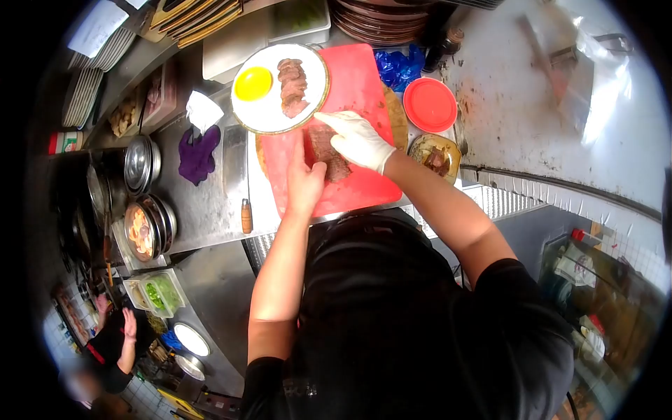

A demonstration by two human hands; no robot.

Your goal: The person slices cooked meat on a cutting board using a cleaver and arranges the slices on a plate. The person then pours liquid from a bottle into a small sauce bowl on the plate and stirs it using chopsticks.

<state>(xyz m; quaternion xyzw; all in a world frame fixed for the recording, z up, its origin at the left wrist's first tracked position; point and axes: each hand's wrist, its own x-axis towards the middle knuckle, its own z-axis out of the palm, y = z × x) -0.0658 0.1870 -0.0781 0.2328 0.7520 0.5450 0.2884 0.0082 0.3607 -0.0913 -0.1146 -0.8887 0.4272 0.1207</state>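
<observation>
A black shirt [392,308] sits below the grip, a wooden handle [246,215] left of it, a plate [257,117] with slices [292,87] above, then the bare left hand [304,183] and gloved right hand [362,142] touch a piece of meat [330,159] between them, whether closed on it I cannot tell, and a red dish [430,105] sits rightward.

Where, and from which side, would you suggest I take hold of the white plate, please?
Probably take the white plate by its near-left rim, coming from the left: there it reaches past the edge of the red board, perhaps leaving room underneath, and the sliced meat and round yellow item sit away from that rim.
</observation>
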